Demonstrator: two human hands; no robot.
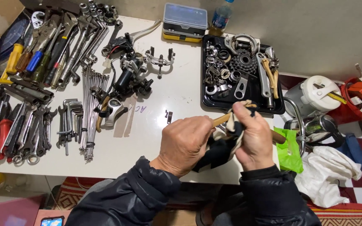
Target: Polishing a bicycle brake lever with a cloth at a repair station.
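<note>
Open lane: bare table [181, 90] between the brake parts [128, 71] and the tray [279, 109], running from the far edge down to the hands.
Small snag: dark clip [169, 116] lying alone in that lane.
Left side: blocked by spokes [91, 109], hex keys [68, 121] and wrenches [26, 129], packed close.
Far edge: box [185, 21] and bottle [221, 17].
Right side: tray crowded with parts; kettle [313, 96], green bag [290, 150] and white rag [327, 175] just beyond.
Near edge: free strip left of left hand [185, 144].
</note>
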